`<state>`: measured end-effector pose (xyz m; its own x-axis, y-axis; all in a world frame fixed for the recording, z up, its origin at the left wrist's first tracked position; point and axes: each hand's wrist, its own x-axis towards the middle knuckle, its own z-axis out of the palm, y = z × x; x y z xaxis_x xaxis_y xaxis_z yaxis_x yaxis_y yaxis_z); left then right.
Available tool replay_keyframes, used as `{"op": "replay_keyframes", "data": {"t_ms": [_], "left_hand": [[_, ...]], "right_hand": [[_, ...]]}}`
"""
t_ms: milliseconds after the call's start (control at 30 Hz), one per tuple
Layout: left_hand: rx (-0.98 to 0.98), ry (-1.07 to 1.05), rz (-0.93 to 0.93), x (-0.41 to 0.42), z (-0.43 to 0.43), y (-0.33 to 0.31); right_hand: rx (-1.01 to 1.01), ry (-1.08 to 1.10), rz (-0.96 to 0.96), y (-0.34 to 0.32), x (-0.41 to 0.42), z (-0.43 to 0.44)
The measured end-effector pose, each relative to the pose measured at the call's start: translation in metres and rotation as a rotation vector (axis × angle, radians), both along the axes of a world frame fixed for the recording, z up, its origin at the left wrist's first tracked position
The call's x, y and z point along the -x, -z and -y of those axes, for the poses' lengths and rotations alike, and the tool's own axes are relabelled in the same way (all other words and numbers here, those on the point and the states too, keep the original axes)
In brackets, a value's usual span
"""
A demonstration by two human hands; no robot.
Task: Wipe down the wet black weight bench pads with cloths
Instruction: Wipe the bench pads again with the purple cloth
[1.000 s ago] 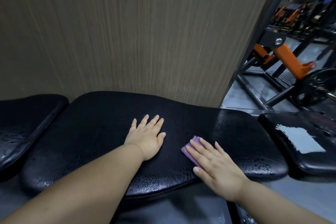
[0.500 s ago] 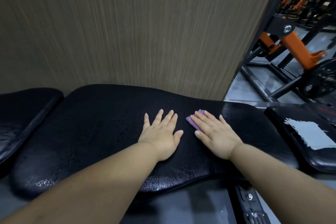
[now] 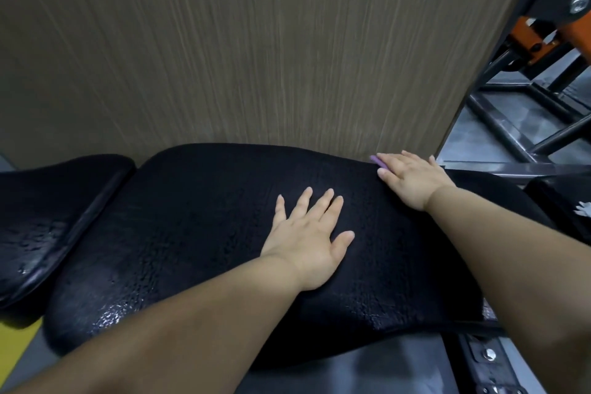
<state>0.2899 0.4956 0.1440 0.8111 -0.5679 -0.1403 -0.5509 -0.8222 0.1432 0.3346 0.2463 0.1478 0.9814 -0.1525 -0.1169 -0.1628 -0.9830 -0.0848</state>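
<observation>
A large black bench pad [image 3: 192, 227] fills the middle of the view, with water beads shining along its near left edge. My left hand [image 3: 310, 240] lies flat on the pad's middle, fingers spread. My right hand [image 3: 409, 179] presses flat on a purple cloth [image 3: 375, 160] at the pad's far right edge, close to the wall. Only a small corner of the cloth shows past my fingers. A second black pad [image 3: 48, 217] sits to the left, wet on its surface.
A wood-grain wall panel [image 3: 256, 41] stands right behind the bench. Another black pad [image 3: 569, 201] with a white mark lies at the right edge. Black and orange gym frames [image 3: 527, 41] stand on the grey floor at the right. Bench frame bolts [image 3: 489, 355] show below.
My right hand has slid the purple cloth from the pad's near edge away to its far right edge by the wall. My left hand stayed flat on the pad.
</observation>
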Motion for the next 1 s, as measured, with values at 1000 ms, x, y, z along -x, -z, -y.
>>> {"op": "replay_keyframes", "data": {"t_ms": [1000], "left_hand": [[-0.019, -0.033, -0.075, 0.011, 0.014, -0.013]], "right_hand": [[0.024, -0.117, 0.053, 0.005, 0.197, -0.012]]}}
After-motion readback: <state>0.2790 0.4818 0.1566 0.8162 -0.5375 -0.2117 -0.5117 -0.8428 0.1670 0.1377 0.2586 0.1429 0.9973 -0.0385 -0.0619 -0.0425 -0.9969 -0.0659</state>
